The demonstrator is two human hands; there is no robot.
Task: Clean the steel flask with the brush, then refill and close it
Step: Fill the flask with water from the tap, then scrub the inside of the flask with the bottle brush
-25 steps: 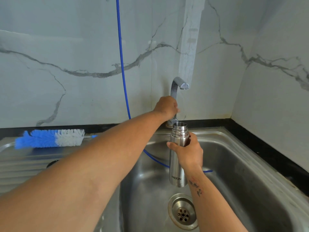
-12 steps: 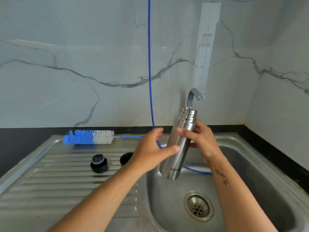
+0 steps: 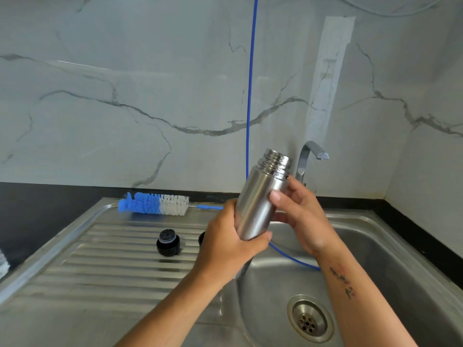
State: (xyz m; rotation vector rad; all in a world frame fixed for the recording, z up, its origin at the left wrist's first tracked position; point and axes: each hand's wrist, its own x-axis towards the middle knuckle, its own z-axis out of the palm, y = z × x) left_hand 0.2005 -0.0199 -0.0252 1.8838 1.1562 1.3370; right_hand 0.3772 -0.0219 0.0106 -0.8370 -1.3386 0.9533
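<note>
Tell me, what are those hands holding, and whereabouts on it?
Both hold the open steel flask: the left hand wraps its lower body, the right hand grips the upper body below the threaded neck.

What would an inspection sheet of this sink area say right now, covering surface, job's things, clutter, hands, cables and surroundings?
Surface: ribbed stainless steel drainboard beside the steel sink basin with a round drain.
Job's things: cylindrical steel flask, mouth uncapped, tilted, held over the sink's edge; blue and white bottle brush lying at the drainboard's back; black round stopper on the drainboard; a second black piece mostly hidden behind the left hand.
Clutter: nothing seen.
Hands: left hand grips the flask's lower body; right hand holds its upper part.
Cables: thin blue tube running down the wall into the basin.
Surroundings: grey marble-pattern wall; steel tap, no water seen running.
</note>
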